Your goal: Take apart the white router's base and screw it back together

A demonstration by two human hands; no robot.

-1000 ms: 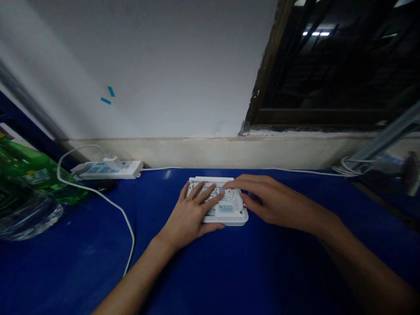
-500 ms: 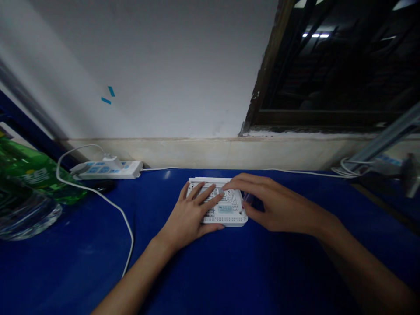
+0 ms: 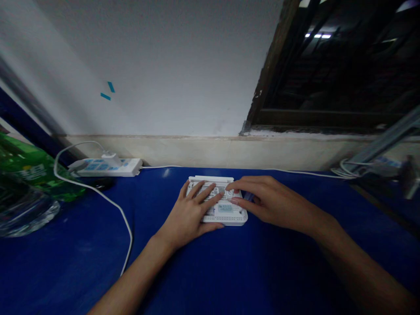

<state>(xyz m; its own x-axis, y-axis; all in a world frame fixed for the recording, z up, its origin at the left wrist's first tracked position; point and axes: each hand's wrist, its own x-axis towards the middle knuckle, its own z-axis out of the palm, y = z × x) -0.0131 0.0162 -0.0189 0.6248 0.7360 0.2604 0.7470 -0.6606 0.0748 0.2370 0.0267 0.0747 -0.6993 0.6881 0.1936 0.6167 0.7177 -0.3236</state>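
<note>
A flat white plastic device (image 3: 241, 218) with vent holes and printed labels lies on the blue tabletop. Its kind is not plain; it resembles a router's underside. My left hand (image 3: 193, 210) rests on its left half, fingers spread, thumb along the near edge. Over its right half is my right hand (image 3: 259, 197), bent, with thumb and index fingertips close together but apart at the labels. A small bluish, see-through patch (image 3: 248, 196) shows beneath the right hand; I cannot make out what it is. A pale label (image 3: 225, 208) faces up near the front edge.
A white power strip (image 3: 131, 168) with a plugged-in adapter (image 3: 113, 159) lies by the wall. Its white cable (image 3: 123, 214) curves across the table's left. Green bottle (image 3: 31, 170) and clear container (image 3: 29, 214) stand far left. A metal bar (image 3: 377, 142) slants at right.
My right thumb has moved left onto the device and closer to the index fingertip. My left hand stays spread in place on the device.
</note>
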